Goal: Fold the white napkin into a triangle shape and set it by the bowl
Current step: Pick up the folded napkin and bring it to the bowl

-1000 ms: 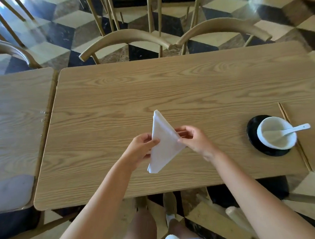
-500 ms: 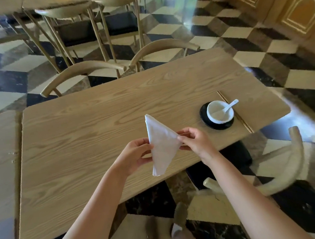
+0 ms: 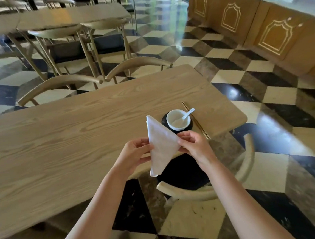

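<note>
Both forearms bare, no sleeves in view. Left hand [image 3: 134,154] and right hand [image 3: 195,146] bare too: no gloves, rings, watch or bracelets visible. Bit of light blue clothing at bottom edge, blurred.

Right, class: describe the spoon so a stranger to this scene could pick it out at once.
Start at the long wooden table and go to its right end, where a white bowl sits on a black saucer. The spoon lies in that bowl, handle toward the chopsticks; it is white, they are brown.
</note>
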Motion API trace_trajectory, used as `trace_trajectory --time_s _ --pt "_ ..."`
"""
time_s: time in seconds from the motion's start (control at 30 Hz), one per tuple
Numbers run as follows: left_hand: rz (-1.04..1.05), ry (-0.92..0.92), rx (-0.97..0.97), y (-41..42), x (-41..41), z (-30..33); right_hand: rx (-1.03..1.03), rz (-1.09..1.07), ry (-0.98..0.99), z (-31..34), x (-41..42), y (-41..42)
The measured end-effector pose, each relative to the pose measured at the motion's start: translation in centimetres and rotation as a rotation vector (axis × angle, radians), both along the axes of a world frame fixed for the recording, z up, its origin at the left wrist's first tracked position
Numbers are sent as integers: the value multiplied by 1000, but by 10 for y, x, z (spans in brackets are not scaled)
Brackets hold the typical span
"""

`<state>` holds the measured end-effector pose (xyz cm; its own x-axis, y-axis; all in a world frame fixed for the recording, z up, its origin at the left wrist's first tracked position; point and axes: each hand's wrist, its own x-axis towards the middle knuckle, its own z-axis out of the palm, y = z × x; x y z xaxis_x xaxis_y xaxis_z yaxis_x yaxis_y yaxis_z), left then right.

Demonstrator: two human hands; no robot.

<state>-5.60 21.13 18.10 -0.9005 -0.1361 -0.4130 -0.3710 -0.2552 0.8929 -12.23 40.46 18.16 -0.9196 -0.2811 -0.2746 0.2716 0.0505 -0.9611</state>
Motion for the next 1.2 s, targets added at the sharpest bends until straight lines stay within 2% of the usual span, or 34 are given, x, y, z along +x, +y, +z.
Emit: trace_trajectory --time_s 0.23,0.37,0.57,0.83,0.97,1.2 --pt "205 44 -32 99 -23 0 -24 64 58 6 -43 81" --pt "270 71 -58 122 -37 3 -49 75 55 6 -65 99" --pt "374 87 -153 150 -88 0 -35 -31 42 5 -103 121" --pt "175 157 -349 192 -164 -10 108 -130 88 6 -176 167" --pt "11 145 -348 213 -207 -25 189 -113 104 -9 -231 185" --pt "132 -35 -518 247 -269 -74 308 95 43 -65 -313 193"
